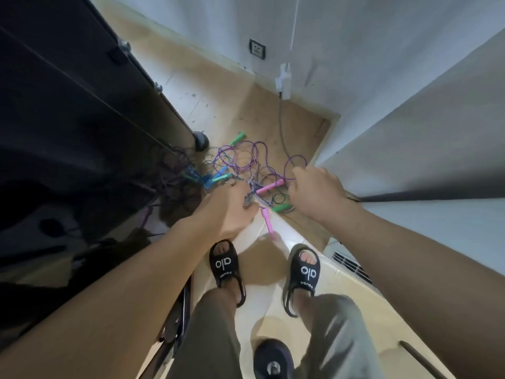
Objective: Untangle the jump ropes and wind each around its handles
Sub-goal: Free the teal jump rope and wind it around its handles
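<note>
- The tangled jump ropes (246, 165) lie in a heap on the floor (273, 119), ahead of the person's black sandals (306, 272).
- The left hand (226, 212) reaches into the near side of the tangle, fingers curled around braided cord.
- The right hand (314, 192) grips a purple cord (293, 161) at the heap's right edge.
- Pink handles (269, 187), green handles (281, 207) and blue handles (216, 179) lie scattered through the cords.

A wall socket (257, 48) is set low in the white wall (355, 50), with a white plug adapter (284, 80) beside it. Black sandals (224, 265) are worn on the tiled floor (267, 305). A dark cabinet (68, 105) stands at left.
</note>
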Demonstrator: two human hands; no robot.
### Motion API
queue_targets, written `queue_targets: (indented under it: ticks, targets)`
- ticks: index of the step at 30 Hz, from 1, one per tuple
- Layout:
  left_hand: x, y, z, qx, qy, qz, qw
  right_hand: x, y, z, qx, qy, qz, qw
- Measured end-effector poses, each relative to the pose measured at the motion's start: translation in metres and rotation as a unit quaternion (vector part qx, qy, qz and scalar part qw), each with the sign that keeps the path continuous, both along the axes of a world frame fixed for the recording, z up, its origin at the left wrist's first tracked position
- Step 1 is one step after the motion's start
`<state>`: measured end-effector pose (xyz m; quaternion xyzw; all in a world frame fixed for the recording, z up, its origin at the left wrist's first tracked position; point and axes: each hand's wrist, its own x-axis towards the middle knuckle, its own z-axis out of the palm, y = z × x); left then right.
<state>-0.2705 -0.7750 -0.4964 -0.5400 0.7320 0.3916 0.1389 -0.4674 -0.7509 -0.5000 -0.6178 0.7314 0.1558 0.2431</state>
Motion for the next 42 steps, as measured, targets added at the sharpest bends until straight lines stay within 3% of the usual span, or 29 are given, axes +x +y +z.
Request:
queue_targets:
  ticks: [13, 21, 28, 36, 42]
  targets:
    - [-0.044, -0.021, -0.329, 0.010, -0.038, -0.005, 0.999, -0.040, -0.021, -0.349, 0.045, -0.044, -0.022, 0.998]
    - [-0.045, -0.012, -0.456, -0.011, -0.021, -0.037, 0.999, -0.031, -0.016, -0.486, 0.115, -0.069, -0.021, 0.991]
    - [-0.057, -0.010, -0.487, -0.018, -0.047, -0.061, 0.997, -0.027, -0.014, -0.527, 0.116, -0.036, -0.054, 0.991]
    - [-0.066, -0.009, -0.492, -0.030, -0.040, -0.051, 0.997, -0.034, -0.014, -0.543, 0.136, -0.071, -0.079, 0.985]
    - [-0.052, -0.003, -0.476, -0.030, -0.034, -0.034, 0.998, -0.026, -0.019, -0.515, 0.024, -0.126, -0.177, 0.976]
